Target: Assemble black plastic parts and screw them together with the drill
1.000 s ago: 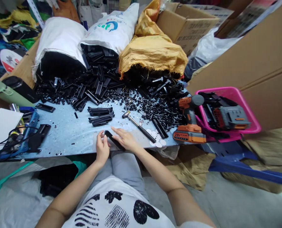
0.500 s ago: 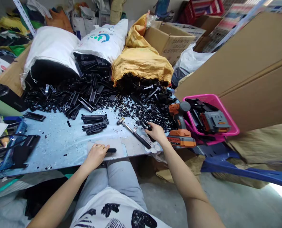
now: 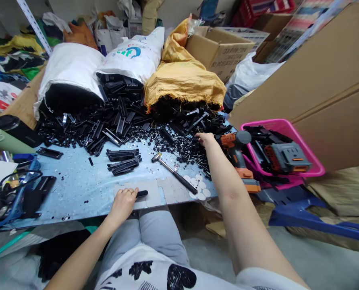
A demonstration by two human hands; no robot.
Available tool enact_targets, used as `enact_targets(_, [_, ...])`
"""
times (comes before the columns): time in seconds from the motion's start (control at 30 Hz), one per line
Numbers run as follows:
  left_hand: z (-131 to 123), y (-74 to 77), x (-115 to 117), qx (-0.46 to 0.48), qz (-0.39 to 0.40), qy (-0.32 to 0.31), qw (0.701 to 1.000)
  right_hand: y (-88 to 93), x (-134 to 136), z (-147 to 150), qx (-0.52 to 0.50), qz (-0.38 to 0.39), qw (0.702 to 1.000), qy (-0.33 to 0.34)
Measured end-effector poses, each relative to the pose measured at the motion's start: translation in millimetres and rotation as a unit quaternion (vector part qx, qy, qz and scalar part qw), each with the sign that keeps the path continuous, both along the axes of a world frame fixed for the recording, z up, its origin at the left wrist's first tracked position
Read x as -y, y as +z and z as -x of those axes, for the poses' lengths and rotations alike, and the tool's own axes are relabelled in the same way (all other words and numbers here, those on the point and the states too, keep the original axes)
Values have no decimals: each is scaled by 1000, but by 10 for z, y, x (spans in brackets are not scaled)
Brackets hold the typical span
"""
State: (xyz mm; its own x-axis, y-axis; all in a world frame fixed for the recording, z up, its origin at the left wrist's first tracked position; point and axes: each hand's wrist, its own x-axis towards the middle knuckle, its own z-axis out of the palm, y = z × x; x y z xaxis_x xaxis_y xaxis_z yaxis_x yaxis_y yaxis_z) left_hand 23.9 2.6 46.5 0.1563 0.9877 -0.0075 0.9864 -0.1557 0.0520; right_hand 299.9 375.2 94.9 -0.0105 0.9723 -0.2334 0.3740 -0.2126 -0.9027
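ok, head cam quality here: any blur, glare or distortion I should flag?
Head view: strong wide-angle bending, edges of the cardboard sheet splay at the right; light soft and even, no hard shadows or blown glare on the blue table; the pile of black parts merges into one dark mass, little detail; no clear motion blur on the left hand or the right hand.

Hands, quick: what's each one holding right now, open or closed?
Left hand: closed over the black plastic strip at the near edge of the table.
Right hand: fingers down in the pile of small black parts; any grip cannot be told.
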Motion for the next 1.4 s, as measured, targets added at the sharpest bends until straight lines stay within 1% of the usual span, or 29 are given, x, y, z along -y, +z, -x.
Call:
enact_targets(0.03, [7, -9, 1, 1, 2, 3, 1000, 23, 75, 31, -46, 19, 999, 0])
enact_targets(0.1, [-2, -32, -13, 10, 6, 7, 1000, 56, 288, 126, -90, 54, 994, -25])
enact_targets(0.13, [-17, -44, -27, 19, 7, 5, 1000, 64, 426, 182, -120, 71, 990, -13])
enact_targets(0.17, [-35, -56, -45, 32, 7, 0, 999, 65, 585, 238, -144, 89, 985, 19])
enact_targets(0.2, [-55, -68, -65, 47, 8, -7, 999, 60, 762, 290, -150, 106, 981, 69])
enact_targets(0.27, [-82, -88, -104, 79, 11, -18, 997, 41, 1156, 374, -112, 131, 965, 199])
enact_targets(0.3, [-86, -95, -121, 91, 15, -17, 996, 28, 1364, 403, -70, 124, 951, 273])
enact_targets(0.33, [-83, -98, -136, 102, 20, -15, 994, 11, 1570, 424, -18, 95, 932, 350])
enact_targets(0.37, [-75, -96, -148, 112, 26, -13, 993, -11, 1769, 440, 32, 52, 900, 432])
enact_targets(0.4, [-65, -89, -157, 122, 35, -14, 992, -38, 1955, 453, 75, 0, 856, 512])
enact_targets(0.43, [-54, -75, -165, 131, 43, -16, 990, -70, 2124, 464, 114, -53, 804, 581])
enact_targets(0.47, [-46, -56, -171, 139, 52, -19, 989, -108, 2271, 476, 152, -101, 755, 630])
enact_targets(0.5, [-41, -32, -177, 145, 60, -23, 987, -150, 2396, 489, 191, -141, 715, 657])
enact_targets(0.53, [-40, -5, -183, 150, 68, -26, 986, -193, 2498, 503, 231, -173, 688, 666])
enact_targets(0.57, [-43, 23, -189, 152, 76, -27, 985, -235, 2577, 516, 269, -198, 672, 661])
enact_targets(0.63, [-57, 79, -197, 153, 91, -25, 984, -302, 2676, 537, 320, -234, 661, 637])
enact_targets(0.7, [-73, 122, -201, 154, 104, -22, 982, -341, 2716, 542, 338, -249, 663, 620])
enact_targets(0.87, [-102, 165, -200, 146, 119, -18, 982, -378, 2710, 516, 358, -250, 685, 583])
enact_targets(1.0, [-111, 152, -189, 144, 90, -29, 985, -382, 2734, 519, 361, -272, 692, 563])
enact_targets(1.1, [-103, 117, -154, 166, 55, -41, 984, -312, 2804, 548, 371, -318, 695, 528])
enact_targets(1.23, [-77, 48, -79, 202, 16, -36, 979, -143, 2903, 618, 379, -363, 692, 495])
enact_targets(1.33, [-57, 24, -29, 215, -14, -28, 976, -61, 2902, 656, 379, -373, 686, 497])
enact_targets(1.4, [-56, 33, -18, 218, -3, -25, 976, -79, 2845, 644, 373, -375, 679, 509])
